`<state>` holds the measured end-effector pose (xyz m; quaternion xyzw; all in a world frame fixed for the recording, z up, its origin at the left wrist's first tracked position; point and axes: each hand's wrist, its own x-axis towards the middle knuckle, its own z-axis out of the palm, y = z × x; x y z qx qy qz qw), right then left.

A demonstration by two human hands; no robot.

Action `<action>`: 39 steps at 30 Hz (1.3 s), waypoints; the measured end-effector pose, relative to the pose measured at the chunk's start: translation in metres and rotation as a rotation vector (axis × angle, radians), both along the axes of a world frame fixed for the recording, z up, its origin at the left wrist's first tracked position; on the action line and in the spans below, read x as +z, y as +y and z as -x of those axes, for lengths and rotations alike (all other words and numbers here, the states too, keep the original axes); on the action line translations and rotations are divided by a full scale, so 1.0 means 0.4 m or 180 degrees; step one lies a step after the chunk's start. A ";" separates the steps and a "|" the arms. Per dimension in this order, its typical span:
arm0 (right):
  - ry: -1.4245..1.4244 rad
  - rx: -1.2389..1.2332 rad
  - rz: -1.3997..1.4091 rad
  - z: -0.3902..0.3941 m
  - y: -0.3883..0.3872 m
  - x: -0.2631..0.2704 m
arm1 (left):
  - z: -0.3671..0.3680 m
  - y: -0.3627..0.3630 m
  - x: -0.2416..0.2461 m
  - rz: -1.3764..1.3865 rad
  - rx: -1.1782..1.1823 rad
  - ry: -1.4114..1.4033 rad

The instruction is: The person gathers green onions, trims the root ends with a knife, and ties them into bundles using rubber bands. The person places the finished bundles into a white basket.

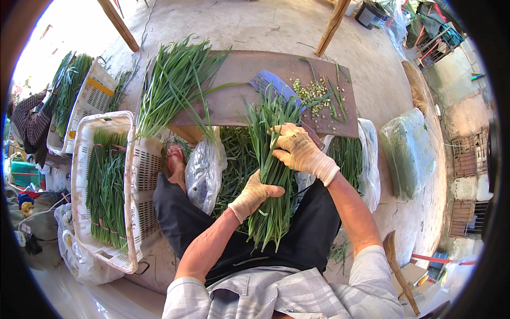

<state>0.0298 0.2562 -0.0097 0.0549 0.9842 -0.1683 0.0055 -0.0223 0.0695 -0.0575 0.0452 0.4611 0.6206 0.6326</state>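
Note:
In yellowish striped work gloves, both my hands are on one bunch of long green leaves (275,207), which look like garlic chives. My left hand (255,195) wraps the bunch lower down, its thumb across the stalks. Higher up, my right hand (297,147) curls its fingers around the leaves from the right. The bunch is held over my lap, leaf end towards the wooden table (239,63). Just beyond it on the table lies a wide blue-looking blade (275,84), apparently a cleaver, partly behind the leaves. Cut stalk ends (312,93) are scattered beside the blade.
A loose pile of leaves (171,87) covers the table's left end. To my left stands a white plastic crate (131,179) with tied bundles (105,187). A plastic-wrapped bale (408,153) is at right. Another person (30,115) works at far left near a second crate (89,99).

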 end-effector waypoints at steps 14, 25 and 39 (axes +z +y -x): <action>0.1356 -0.2177 0.0924 -0.158 0.197 0.005 | 0.049 -0.052 -0.055 -0.0445 -0.0030 -0.0160; -0.0295 -0.1894 0.0331 -0.081 0.148 -0.122 | 0.057 -0.081 -0.096 -0.0585 0.0125 -0.0430; 0.0711 -0.3151 -0.0693 -0.202 0.575 -0.183 | 0.099 -0.062 -0.092 -0.2049 0.0276 -0.0837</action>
